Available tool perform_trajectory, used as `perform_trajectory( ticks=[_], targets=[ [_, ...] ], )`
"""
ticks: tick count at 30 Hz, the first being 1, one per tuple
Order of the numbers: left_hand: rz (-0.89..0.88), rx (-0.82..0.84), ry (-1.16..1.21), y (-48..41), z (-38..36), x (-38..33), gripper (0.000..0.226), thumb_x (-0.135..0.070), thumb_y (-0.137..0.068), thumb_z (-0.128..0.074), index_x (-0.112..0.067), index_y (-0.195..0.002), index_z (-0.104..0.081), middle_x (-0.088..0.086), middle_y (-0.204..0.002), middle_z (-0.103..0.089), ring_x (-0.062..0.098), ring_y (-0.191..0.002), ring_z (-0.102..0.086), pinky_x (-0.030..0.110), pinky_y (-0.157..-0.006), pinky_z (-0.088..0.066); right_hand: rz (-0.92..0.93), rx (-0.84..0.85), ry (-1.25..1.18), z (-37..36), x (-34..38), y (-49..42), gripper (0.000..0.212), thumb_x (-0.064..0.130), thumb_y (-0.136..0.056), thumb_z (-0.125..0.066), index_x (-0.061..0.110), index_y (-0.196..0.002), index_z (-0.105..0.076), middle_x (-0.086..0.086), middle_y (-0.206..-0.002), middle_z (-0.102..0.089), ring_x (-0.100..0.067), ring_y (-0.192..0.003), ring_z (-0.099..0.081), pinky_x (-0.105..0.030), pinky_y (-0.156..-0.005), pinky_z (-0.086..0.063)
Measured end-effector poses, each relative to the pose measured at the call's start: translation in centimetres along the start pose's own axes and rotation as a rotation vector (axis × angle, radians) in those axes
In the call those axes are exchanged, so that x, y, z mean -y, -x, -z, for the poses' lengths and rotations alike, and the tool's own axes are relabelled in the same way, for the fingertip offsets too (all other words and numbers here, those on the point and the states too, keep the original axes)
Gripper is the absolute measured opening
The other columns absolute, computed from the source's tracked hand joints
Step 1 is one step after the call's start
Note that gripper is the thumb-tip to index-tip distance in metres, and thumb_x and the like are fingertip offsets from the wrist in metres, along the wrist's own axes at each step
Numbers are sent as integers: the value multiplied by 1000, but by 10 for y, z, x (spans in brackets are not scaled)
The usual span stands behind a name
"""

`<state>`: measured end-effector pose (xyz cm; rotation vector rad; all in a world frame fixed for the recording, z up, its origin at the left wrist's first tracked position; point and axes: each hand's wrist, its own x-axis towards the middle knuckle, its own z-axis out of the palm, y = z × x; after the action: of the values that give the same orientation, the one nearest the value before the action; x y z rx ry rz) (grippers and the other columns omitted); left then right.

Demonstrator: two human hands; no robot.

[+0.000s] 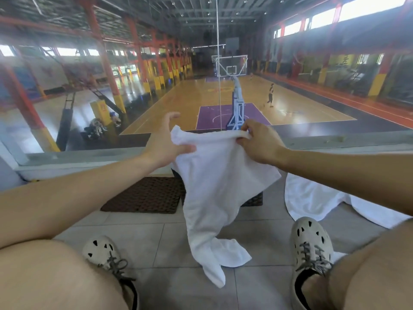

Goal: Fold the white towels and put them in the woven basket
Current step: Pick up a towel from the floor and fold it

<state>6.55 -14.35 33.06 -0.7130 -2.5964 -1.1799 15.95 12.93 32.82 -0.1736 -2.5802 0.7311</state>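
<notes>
left hand (164,143): thumb pinches white towel (219,175) corner, other fingers half open | right hand (257,143): fingertips pinch its top edge | woven basket (253,199): below both hands, behind towel

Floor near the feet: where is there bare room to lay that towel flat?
Bare grey tiles lie between the left shoe and the dark woven mat. Beyond the right shoe it is crowded: another white towel sprawls there. The held towel trails between the shoes.
</notes>
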Motion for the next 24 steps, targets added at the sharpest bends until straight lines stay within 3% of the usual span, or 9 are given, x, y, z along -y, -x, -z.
perform_trajectory(
  ticks=[1,3,5,7,11,14,17,20,24],
  targets=[
    [101,93,26,-1,2,4,92,-43,-67,-102,-20,-143,-54,-13,-141,-55,11,-129,-52,29,-94,-45,10,-35,9,5,1,-1,13,33,-101,-63,26,-113,-61,0,-107,-69,-25,-95,-61,-36,-77,-48],
    [187,241,33,-1,5,11,72,-50,-55,-105,-16,-109,-72,-8,-117,-72,17,-111,-67,35,-83,-51,57,37,95,9,3,-4,28,35,-96,-68,29,-122,-60,1,-117,-72,-24,-95,-63,-34,-75,-50],
    [99,222,-34,0,1,8,50,-44,-59,-104,-17,-85,-72,-6,-95,-75,20,-93,-69,37,-73,-47,89,304,83,5,15,2,79,54,-82,-83,29,-147,-46,10,-131,-63,-21,-106,-63,-30,-78,-51],
    [-44,146,-50,1,-7,-8,53,-41,-61,-104,-20,-96,-70,-3,-95,-71,22,-91,-64,41,-72,-46,84,461,20,-10,28,11,108,71,-70,-86,28,-157,-39,16,-132,-57,-15,-118,-59,-32,-95,-52],
    [-64,129,109,-2,-15,-28,74,-34,-65,-104,-19,-122,-59,-3,-107,-76,17,-98,-71,39,-81,-56,152,376,-108,-27,29,9,24,44,-96,-76,20,-98,-74,6,-83,-68,-12,-76,-63,-33,-72,-51],
    [48,369,217,0,-20,-8,63,-21,-69,-102,-23,-124,-71,-10,-112,-80,12,-106,-75,30,-85,-61,197,237,-159,-15,23,6,18,32,-104,-65,21,-91,-72,3,-83,-70,-16,-78,-65,-38,-72,-51],
    [97,561,65,11,-46,22,39,-31,-73,-99,-16,-105,-82,1,-105,-82,28,-103,-75,46,-97,-60,195,165,-248,-7,21,7,22,32,-106,-59,15,-106,-73,-6,-101,-75,-25,-96,-70,-48,-86,-56],
    [96,541,66,14,-66,37,52,-60,-76,-87,-15,-100,-78,5,-106,-80,30,-106,-74,53,-103,-57,183,95,-308,1,14,8,18,23,-106,-58,16,-106,-74,-5,-101,-76,-23,-94,-70,-45,-86,-56],
    [159,443,271,-2,-58,26,38,-37,-92,-79,-27,-67,-53,-1,-75,-55,25,-80,-55,43,-86,-43,92,-9,-328,15,-9,10,24,24,-107,-53,22,-121,-73,-1,-114,-77,-24,-108,-70,-46,-96,-57]
  ],
)
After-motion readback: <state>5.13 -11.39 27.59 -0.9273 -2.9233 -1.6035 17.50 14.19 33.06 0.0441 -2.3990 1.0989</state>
